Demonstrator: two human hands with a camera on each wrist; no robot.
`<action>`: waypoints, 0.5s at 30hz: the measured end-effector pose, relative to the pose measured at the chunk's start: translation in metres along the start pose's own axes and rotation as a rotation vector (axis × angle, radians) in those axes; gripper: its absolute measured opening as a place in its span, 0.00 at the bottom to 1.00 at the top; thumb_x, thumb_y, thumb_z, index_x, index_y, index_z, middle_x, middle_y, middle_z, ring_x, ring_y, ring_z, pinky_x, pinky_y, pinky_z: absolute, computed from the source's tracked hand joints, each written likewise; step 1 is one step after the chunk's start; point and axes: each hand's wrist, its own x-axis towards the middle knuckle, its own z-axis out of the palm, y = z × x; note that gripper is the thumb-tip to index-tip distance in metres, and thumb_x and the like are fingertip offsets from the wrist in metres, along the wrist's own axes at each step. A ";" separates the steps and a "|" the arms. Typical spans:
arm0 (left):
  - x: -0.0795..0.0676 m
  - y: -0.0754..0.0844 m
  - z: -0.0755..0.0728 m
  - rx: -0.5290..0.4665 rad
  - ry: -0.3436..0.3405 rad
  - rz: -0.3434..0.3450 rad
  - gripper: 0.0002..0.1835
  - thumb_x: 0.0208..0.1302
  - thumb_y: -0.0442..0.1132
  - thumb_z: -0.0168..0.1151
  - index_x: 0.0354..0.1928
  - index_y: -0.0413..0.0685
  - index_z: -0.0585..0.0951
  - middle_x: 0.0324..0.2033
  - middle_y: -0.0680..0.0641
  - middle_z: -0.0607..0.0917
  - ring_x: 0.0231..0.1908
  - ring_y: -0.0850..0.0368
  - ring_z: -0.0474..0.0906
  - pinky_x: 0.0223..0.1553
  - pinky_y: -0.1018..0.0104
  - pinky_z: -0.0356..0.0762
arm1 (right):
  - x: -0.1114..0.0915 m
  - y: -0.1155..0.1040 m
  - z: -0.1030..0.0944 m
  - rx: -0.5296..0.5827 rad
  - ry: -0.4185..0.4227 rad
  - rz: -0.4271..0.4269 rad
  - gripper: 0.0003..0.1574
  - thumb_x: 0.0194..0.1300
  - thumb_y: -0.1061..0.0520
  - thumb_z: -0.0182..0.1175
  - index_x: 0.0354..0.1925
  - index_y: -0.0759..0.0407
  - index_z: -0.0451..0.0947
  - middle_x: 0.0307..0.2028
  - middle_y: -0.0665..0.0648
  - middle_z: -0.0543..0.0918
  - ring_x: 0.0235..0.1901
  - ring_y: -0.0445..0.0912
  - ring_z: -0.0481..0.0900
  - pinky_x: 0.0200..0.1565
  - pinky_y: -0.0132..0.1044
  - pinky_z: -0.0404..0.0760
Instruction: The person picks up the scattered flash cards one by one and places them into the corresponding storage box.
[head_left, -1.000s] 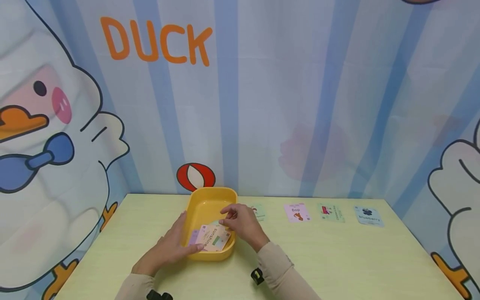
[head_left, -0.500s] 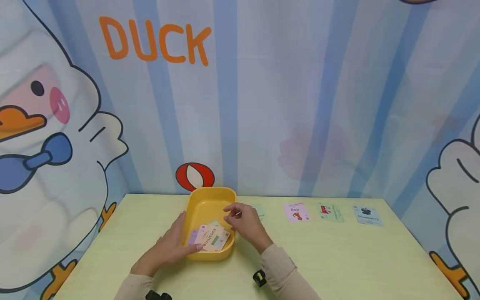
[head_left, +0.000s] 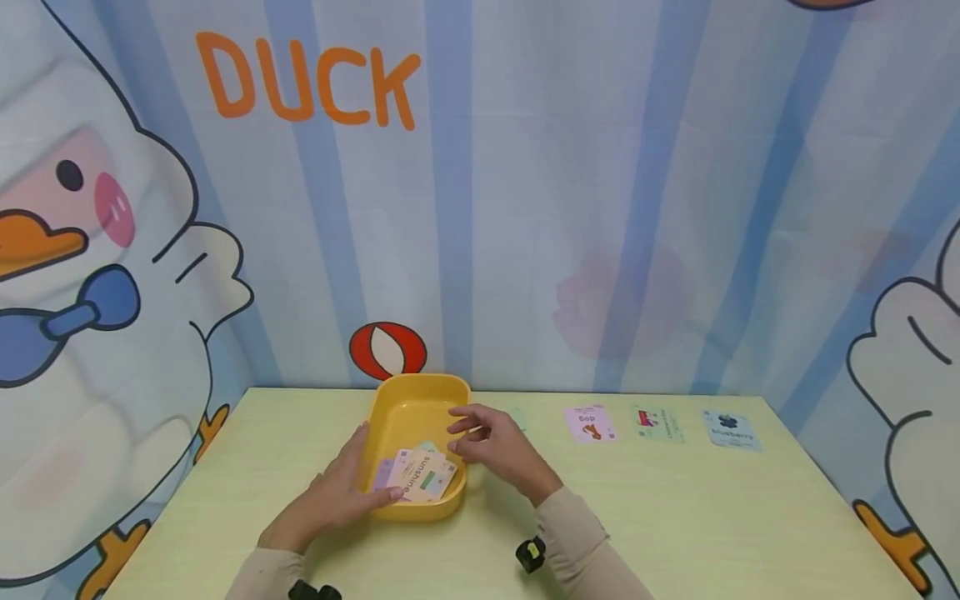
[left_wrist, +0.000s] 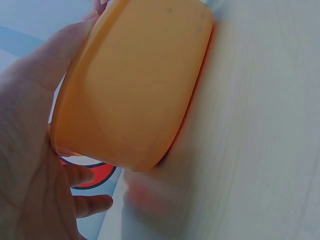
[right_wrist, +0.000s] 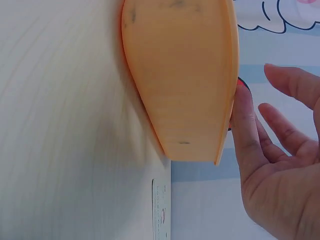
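Sleeves (head_left: pixel 592 550): pale beige, reaching in from the near side, a black wrist device (head_left: pixel 531 554) under the right one.
Tabletop (head_left: pixel 675 517): pale yellow, its widest room spreading from the right sleeve to the slanting right edge.
Left hand (head_left: pixel 330 496): grips the yellow tray (head_left: pixel 420 513) on its left side, thumb over the near-left rim, fingers along the outer wall.
Sunshine card (head_left: pixel 423 477): lies in the tray's near half, overlapping a purple card (head_left: pixel 383 474) and a green card (head_left: pixel 427 447).
Right hand (head_left: pixel 502 450): fingers loosely bent and parted, nothing in hold, above the tray's right rim; whether a digit touches that rim I cannot tell.
Tray's far half: yellow floor visible; the far rim stands by the table's far edge.
Card row: left to right, a half-hidden pale green card (head_left: pixel 517 418), dog card (head_left: pixel 590 424), red-pictured card (head_left: pixel 657 423), blueberry card (head_left: pixel 731 429), with gaps between.
Backdrop (head_left: pixel 517 208): striped blue, rising along the far edge.
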 end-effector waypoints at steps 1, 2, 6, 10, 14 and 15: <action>0.000 0.000 0.000 -0.002 -0.001 0.002 0.68 0.53 0.69 0.70 0.81 0.46 0.39 0.80 0.37 0.49 0.75 0.34 0.55 0.68 0.27 0.57 | 0.000 0.000 -0.001 -0.001 -0.009 0.002 0.31 0.66 0.57 0.68 0.65 0.56 0.76 0.56 0.68 0.81 0.46 0.48 0.83 0.46 0.40 0.87; 0.000 0.000 -0.001 -0.004 -0.002 0.003 0.68 0.53 0.69 0.70 0.81 0.46 0.39 0.80 0.37 0.49 0.75 0.34 0.55 0.68 0.27 0.57 | -0.001 0.001 -0.002 0.000 -0.019 -0.001 0.31 0.66 0.56 0.68 0.66 0.56 0.75 0.57 0.68 0.81 0.46 0.49 0.82 0.47 0.41 0.87; 0.000 0.000 -0.001 -0.013 -0.006 0.010 0.68 0.53 0.68 0.70 0.81 0.46 0.39 0.80 0.37 0.49 0.75 0.34 0.54 0.68 0.27 0.56 | -0.002 0.002 -0.005 0.010 -0.052 -0.004 0.30 0.67 0.56 0.68 0.66 0.55 0.76 0.58 0.64 0.82 0.49 0.50 0.81 0.48 0.41 0.87; 0.000 -0.001 -0.001 -0.015 -0.006 0.010 0.68 0.54 0.68 0.70 0.81 0.46 0.39 0.80 0.37 0.49 0.75 0.33 0.54 0.68 0.26 0.56 | -0.004 0.002 -0.007 0.016 -0.065 -0.003 0.30 0.67 0.55 0.68 0.65 0.54 0.76 0.58 0.63 0.82 0.49 0.50 0.82 0.48 0.42 0.87; 0.001 -0.001 0.000 -0.021 -0.010 0.003 0.68 0.54 0.68 0.70 0.81 0.47 0.39 0.80 0.37 0.49 0.75 0.33 0.54 0.68 0.26 0.56 | -0.007 0.002 -0.012 0.007 -0.059 0.001 0.30 0.67 0.51 0.68 0.65 0.55 0.76 0.58 0.66 0.81 0.48 0.49 0.83 0.47 0.42 0.87; 0.001 -0.001 0.000 -0.023 -0.012 -0.001 0.68 0.53 0.69 0.70 0.81 0.47 0.39 0.80 0.38 0.49 0.75 0.33 0.55 0.68 0.25 0.56 | -0.008 0.002 -0.013 0.005 -0.058 -0.001 0.30 0.68 0.51 0.68 0.65 0.56 0.76 0.58 0.67 0.81 0.48 0.49 0.83 0.47 0.42 0.87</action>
